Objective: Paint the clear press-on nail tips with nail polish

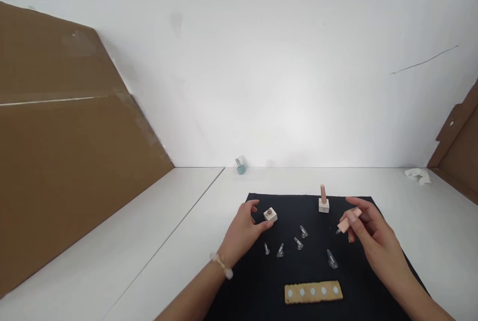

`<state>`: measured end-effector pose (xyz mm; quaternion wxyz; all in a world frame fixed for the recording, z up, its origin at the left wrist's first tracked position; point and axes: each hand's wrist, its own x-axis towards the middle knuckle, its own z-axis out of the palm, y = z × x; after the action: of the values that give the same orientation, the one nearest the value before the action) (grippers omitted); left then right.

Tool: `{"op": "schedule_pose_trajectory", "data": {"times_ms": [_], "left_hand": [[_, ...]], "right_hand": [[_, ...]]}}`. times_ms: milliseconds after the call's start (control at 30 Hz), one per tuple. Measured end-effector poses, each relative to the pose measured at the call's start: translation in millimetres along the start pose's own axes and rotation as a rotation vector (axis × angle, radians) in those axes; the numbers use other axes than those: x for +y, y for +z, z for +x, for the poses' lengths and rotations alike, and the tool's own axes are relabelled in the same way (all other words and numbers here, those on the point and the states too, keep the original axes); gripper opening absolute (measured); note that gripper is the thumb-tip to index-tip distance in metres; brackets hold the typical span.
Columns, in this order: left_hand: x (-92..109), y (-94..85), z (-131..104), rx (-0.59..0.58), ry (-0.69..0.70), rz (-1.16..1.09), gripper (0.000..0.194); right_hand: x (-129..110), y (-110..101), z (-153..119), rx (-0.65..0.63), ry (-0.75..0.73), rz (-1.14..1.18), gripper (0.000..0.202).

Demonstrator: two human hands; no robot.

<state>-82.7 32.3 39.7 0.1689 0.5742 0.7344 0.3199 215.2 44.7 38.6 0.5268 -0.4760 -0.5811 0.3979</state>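
My right hand (368, 229) holds a pink brush cap (351, 220) between thumb and fingers, its dark brush end pointing down and left. At the left, my left hand (249, 224) has its thumb and fingers apart beside an uncapped white square bottle (270, 215); the thumb tip is at the bottle's lower edge. A second white bottle with a pink cap (323, 201) stands upright near the mat's back edge. Several clear nail tips lie between my hands, one of them a larger tip (331, 259) at the right. A yellowish strip (312, 292) with several pale dots lies in front.
Under these things lies a black mat (298, 271) on the white table (168, 241). A bluish-green bottle (240, 166) is at the back by the white wall. White crumpled tissue (418, 175) lies back right. Cardboard panels (74, 152) flank the table.
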Motion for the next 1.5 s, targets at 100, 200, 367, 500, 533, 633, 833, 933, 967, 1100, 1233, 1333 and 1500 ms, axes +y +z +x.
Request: {"op": "schedule_pose_trajectory", "data": {"times_ms": [100, 200, 367, 500, 533, 633, 833, 933, 967, 1100, 1233, 1333, 1500], "left_hand": [[-9, 10.1, 20, -0.078, 0.052, -0.028, 0.023], [-2, 15.6, 21, -0.056, 0.134, -0.043, 0.005], [33, 9.0, 4, -0.011, 0.393, -0.098, 0.026], [59, 12.3, -17, 0.004, 0.594, -0.169, 0.035], [62, 14.8, -21, 0.008, 0.627, -0.184, 0.038], [63, 23.0, -30, 0.013, 0.663, -0.215, 0.049], [50, 32.1, -30, -0.024, 0.677, -0.258, 0.062], [46, 34.0, -29, -0.041, 0.682, -0.246, 0.064], [44, 34.6, -29, -0.048, 0.685, -0.243, 0.065], [42, 36.4, -30, -0.065, 0.693, -0.246, 0.067], [42, 36.2, -30, -0.066, 0.697, -0.226, 0.066], [45, 35.6, -30, -0.025, 0.731, -0.177, 0.062], [49, 38.0, -33, -0.009, 0.804, -0.106, 0.061]], "right_hand": [[2, -1, 3, 0.024, -0.015, 0.022, 0.041], [2, -3, 6, 0.051, -0.021, 0.024, 0.039], [-6, -1, 1, 0.127, -0.092, 0.051, 0.030], [-14, 3, -14, 0.129, -0.191, -0.033, 0.021], [-15, 4, -17, 0.168, -0.236, -0.039, 0.021], [-17, 8, -23, 0.200, -0.436, -0.098, 0.016], [-16, 3, -18, 0.039, -0.583, -0.293, 0.007], [-14, 1, -19, 0.038, -0.584, -0.318, 0.011], [-14, 0, -20, 0.044, -0.591, -0.320, 0.011], [-15, 3, -20, 0.052, -0.607, -0.372, 0.008], [-19, 6, -17, 0.073, -0.657, -0.437, 0.006], [-19, 7, -16, 0.102, -0.726, -0.523, 0.011], [-15, 9, -15, 0.036, -0.788, -0.529, 0.006]]}}
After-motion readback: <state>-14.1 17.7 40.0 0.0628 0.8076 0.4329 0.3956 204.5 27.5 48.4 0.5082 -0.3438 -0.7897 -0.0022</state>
